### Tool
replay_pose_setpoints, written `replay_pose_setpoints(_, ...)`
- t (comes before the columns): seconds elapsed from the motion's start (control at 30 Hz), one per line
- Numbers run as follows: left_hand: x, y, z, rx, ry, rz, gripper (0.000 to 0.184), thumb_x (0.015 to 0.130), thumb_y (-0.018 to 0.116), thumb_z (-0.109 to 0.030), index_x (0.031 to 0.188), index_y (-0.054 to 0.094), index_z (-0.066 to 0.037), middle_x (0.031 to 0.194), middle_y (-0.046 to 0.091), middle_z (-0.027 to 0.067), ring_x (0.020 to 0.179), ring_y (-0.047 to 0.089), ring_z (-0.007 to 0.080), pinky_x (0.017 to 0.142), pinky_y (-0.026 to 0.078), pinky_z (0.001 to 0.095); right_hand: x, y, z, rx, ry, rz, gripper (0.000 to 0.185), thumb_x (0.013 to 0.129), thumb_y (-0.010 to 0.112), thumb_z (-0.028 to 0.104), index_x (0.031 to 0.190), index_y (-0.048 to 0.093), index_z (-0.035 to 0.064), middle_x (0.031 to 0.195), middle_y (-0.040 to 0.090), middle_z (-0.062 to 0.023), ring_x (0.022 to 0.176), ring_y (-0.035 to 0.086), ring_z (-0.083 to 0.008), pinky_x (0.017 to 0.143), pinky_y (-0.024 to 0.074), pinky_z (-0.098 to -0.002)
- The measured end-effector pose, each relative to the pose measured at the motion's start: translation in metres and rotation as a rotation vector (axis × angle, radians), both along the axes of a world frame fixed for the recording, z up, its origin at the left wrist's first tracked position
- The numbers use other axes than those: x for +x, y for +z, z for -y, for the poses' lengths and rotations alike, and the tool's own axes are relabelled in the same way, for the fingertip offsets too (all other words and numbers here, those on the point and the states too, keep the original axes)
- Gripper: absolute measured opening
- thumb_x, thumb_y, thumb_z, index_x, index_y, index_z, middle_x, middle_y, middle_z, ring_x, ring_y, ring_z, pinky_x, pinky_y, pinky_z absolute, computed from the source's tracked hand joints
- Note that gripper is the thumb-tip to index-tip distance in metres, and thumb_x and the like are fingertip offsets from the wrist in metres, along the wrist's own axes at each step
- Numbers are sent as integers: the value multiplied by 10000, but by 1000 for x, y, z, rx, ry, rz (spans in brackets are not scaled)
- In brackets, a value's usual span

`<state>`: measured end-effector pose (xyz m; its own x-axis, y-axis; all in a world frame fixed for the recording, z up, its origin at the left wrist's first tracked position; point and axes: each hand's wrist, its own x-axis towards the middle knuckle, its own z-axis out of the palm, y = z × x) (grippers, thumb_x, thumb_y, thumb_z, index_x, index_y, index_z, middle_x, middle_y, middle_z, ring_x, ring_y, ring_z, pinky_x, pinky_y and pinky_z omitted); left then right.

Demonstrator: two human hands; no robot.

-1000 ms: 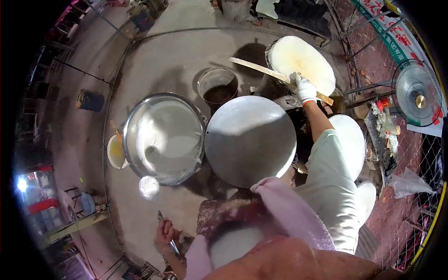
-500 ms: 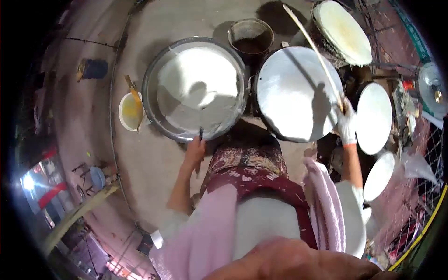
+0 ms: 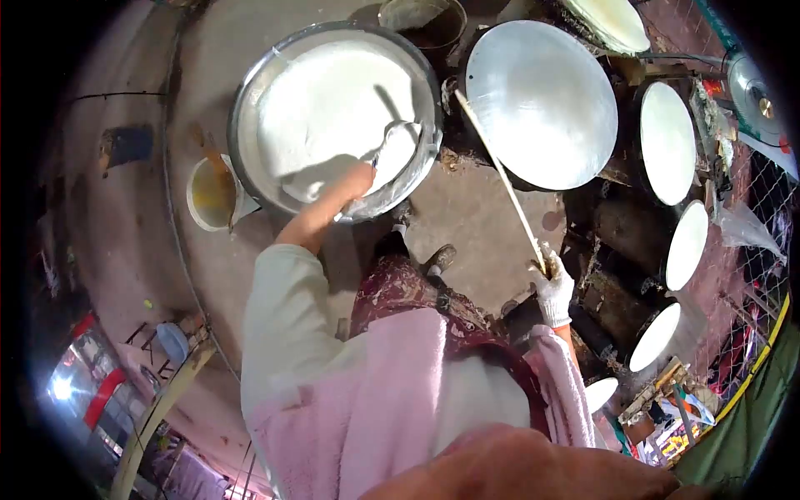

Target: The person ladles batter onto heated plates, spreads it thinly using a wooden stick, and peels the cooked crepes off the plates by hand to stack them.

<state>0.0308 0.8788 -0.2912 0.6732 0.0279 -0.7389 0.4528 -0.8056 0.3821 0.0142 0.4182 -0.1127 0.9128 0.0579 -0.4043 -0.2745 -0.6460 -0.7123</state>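
My left hand (image 3: 357, 181) is closed on the handle of a ladle (image 3: 397, 150), whose bowl is over the right side of a large metal basin (image 3: 250, 154) of white batter (image 3: 321, 104). Whether the ladle touches the batter is hard to tell. My right hand (image 3: 553, 286), in a white glove, grips the lower end of a long thin wooden stick (image 3: 502, 175). The stick slants up and left, its far end between the basin and a round metal griddle (image 3: 542, 104). The griddle's surface is bare.
A small white bucket (image 3: 212, 196) with yellow liquid stands left of the basin, a dark bucket (image 3: 423, 23) behind. Several round white-topped surfaces (image 3: 668, 143) line the right side. A fan (image 3: 758, 98) and wire fence are at far right.
My left hand has moved up to the basin with the ladle. My right hand has drawn the stick back from the upper right, past the griddle, toward my body. The view has shifted.
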Motion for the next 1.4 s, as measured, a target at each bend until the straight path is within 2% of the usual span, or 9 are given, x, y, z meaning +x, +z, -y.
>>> replay_pose_setpoints(0.13, -78, -9, 48, -797, 1069, -248, 388, 1007, 437, -362, 849, 503, -14, 566, 376, 12, 406, 343, 136, 376, 288, 297, -44, -19, 0, 207, -20, -99, 594, 779, 704, -90, 1331, 491, -38, 1240, 623, -76, 1022, 598, -105, 916, 487, -251)
replay_pose_setpoints(0.23, -121, -6, 82, -1188, 1357, -305, 384, 989, 476, -402, 871, 513, -39, 566, 350, -16, 411, 304, 100, 390, 267, 273, -93, -39, -3, 118, 116, -161, 411, 888, 670, 223, 1264, 585, 78, 1134, 669, -125, 968, 631, -133, 843, 502, -304)
replay_pose_setpoints(0.3, -136, 9, 112, -1422, 1400, -190, 348, 980, 501, -405, 901, 543, -69, 564, 345, -65, 402, 295, 63, 452, 311, 240, -120, -51, -7, -178, 264, -332, 388, 905, 562, 419, 1168, 636, 144, 874, 658, -214, 781, 652, -303, 738, 491, -393)
replay_pose_setpoints(0.53, -143, 75, 167, -2615, 1324, -127, 274, 1026, 384, -204, 1019, 529, 28, 549, 344, -61, 365, 359, 54, 585, 382, 260, -162, -29, 13, 157, 306, -544, 398, 927, 567, 335, 1199, 610, 49, 922, 698, -155, 829, 658, -200, 774, 496, -335)
replay_pose_setpoints(0.77, -145, 254, 109, -2386, 1078, 55, 293, 1038, 365, -222, 1068, 490, 41, 609, 371, -65, 376, 349, 34, 512, 340, 225, -135, 30, 13, 443, 359, -173, 502, 921, 620, 228, 1365, 480, 39, 1271, 604, -140, 1099, 574, -113, 957, 434, -254)
replay_pose_setpoints(0.83, -145, 337, 97, -1594, 1349, 476, 319, 1050, 332, -266, 1109, 462, 20, 612, 367, -64, 373, 319, 37, 474, 327, 215, -128, 40, 10, 635, 276, 31, 522, 864, 671, 47, 1348, 483, -10, 1364, 528, -150, 1220, 519, -156, 1032, 388, -271)
replay_pose_setpoints(0.9, -145, 369, 57, -2108, 776, 404, 378, 1061, 265, -320, 1132, 454, -1, 603, 369, -53, 359, 284, 40, 437, 273, 202, -124, 38, 10, 610, 227, 230, 510, 850, 662, -11, 1332, 495, -26, 1400, 483, -170, 1259, 493, -196, 1053, 377, -299)
replay_pose_setpoints(1.3, -21, 349, -59, -1504, 1253, 525, 296, 1031, 367, -227, 901, 508, -1, 580, 374, -36, 428, 323, 72, 426, 260, 235, -68, -3, -29, 720, -254, 215, 502, 891, 594, -58, 1373, 460, -20, 1405, 485, -79, 1186, 507, -107, 986, 409, -235)
replay_pose_setpoints(1.4, -12, 357, -19, -797, 977, 880, 305, 1022, 374, -220, 897, 508, 24, 590, 406, 5, 424, 371, 103, 385, 296, 264, -61, -8, -28, 808, -370, 185, 493, 866, 638, -39, 1335, 486, -57, 1381, 503, -121, 1197, 515, -153, 1018, 405, -280)
